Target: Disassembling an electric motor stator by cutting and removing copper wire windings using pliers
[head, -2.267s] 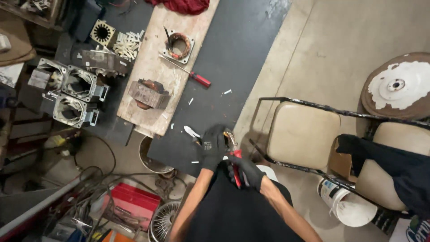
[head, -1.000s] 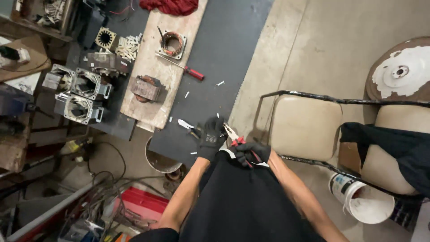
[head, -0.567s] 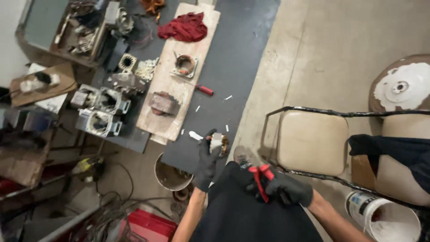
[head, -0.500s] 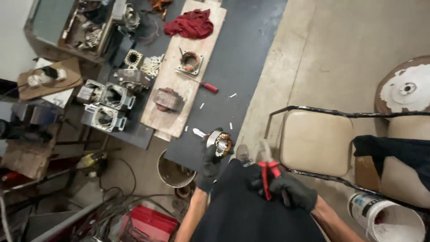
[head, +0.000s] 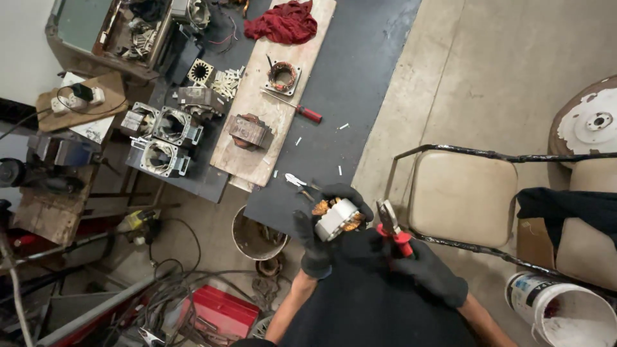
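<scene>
My left hand (head: pixel 316 239), in a black glove, grips a small motor stator (head: pixel 335 217) with a pale metal core and copper windings, held in front of my chest. My right hand (head: pixel 424 270), also gloved, holds red-handled pliers (head: pixel 392 228) whose jaws point up, just right of the stator and apart from it. My black shirt fills the bottom middle of the view.
A dark bench (head: pixel 360 83) carries a wooden board (head: pixel 257 151) with another stator (head: pixel 283 75), a red-handled screwdriver (head: pixel 307 113), a red rag (head: pixel 283 20) and motor housings (head: pixel 168 126). A metal-framed chair (head: pixel 461 196) stands right, a white bucket (head: pixel 565 315) lower right, a round can (head: pixel 256 232) below the bench.
The view has swung so the bench sits higher and farther left. My left hand lifted the stator up into sight, and my right hand with the pliers moved apart to the right.
</scene>
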